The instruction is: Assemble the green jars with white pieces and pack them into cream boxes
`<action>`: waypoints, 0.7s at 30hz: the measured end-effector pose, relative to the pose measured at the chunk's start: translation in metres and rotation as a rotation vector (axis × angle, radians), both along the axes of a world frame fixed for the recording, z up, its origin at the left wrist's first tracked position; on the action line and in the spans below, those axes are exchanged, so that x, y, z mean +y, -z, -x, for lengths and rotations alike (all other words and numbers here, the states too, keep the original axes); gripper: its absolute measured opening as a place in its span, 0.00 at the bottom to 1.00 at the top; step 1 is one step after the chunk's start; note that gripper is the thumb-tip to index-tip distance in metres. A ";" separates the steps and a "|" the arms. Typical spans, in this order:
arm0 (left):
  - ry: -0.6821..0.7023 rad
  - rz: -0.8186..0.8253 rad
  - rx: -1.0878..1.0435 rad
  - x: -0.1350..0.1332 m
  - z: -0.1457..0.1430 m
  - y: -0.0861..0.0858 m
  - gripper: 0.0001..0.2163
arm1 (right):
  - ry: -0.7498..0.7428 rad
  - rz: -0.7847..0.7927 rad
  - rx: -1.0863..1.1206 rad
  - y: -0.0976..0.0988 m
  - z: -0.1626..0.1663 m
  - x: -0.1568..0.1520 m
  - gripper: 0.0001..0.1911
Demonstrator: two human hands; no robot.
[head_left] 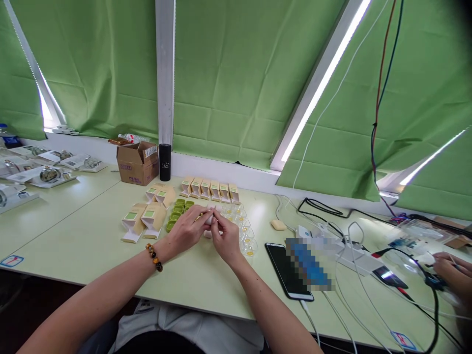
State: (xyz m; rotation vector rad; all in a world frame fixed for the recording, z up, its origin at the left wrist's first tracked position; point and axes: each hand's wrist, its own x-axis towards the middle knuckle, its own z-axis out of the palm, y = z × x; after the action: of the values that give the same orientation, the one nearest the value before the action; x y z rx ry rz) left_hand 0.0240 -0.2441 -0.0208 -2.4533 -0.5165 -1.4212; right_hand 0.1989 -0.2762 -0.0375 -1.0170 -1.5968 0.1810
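My left hand (pixel 190 227) and my right hand (pixel 225 237) meet over the middle of the table, both closed around a small whitish, rounded piece (pixel 209 219). Fingers cover much of it, so its exact kind is unclear. Another pale pinkish piece (pixel 208 234) lies on the table just below my hands. Small green containers (pixel 177 209) stand in rows beside my left hand. To the right of my right hand are several clear plastic cups (pixel 248 232) with yellow spots inside. Open beige cartons with green labels (pixel 153 216) stand to the left.
A row of beige cartons (pixel 210 189) stands behind. Farther back are a brown cardboard box (pixel 137 164) and a black tumbler (pixel 165 162). A phone (pixel 285 270), power strip (pixel 350 258) and tangled cables lie right. A co-worker's hand (pixel 452 268) works at the right edge.
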 end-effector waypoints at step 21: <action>0.044 0.165 -0.107 0.012 0.002 0.013 0.19 | -0.252 0.091 0.076 -0.012 -0.013 0.003 0.25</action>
State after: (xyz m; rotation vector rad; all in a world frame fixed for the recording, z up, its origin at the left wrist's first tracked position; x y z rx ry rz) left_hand 0.0225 -0.2323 -0.0335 -2.5393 -0.6302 -1.5932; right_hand 0.2123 -0.2734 -0.0255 -0.8648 -1.6560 0.4628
